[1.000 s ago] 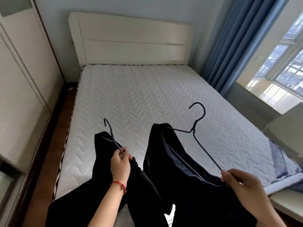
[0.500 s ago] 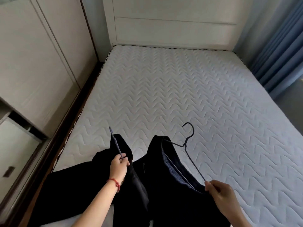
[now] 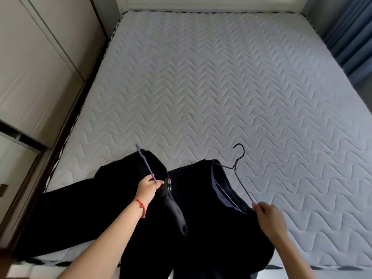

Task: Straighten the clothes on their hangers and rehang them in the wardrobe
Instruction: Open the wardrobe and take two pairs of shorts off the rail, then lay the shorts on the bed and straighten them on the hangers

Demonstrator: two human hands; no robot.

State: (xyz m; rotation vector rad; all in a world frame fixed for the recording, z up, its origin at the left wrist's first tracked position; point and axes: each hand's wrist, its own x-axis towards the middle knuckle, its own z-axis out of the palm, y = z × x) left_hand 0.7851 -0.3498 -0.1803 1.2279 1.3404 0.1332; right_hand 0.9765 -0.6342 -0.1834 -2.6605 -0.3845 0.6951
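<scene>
Pinching one hanger each, the left hand (image 3: 148,189) and right hand (image 3: 270,219) are holding two dark garments (image 3: 211,218) over the bed (image 3: 221,87)

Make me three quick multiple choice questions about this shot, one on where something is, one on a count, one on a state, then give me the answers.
1. Where do the dark clothes lie?
A. on the mattress's near end
B. on the floor
C. on the headboard

2. How many hangers are in view?
A. one
B. two
C. four

3. What is the right hand doing?
A. hanging idle
B. pressing flat on the mattress
C. pinching a hanger arm

Answers: 1 A, the garments spread over the mattress nearest the person. 2 B, the left hanger and the right hanger. 3 C, its fingers close on the wire; the left hand grips the other.
</scene>
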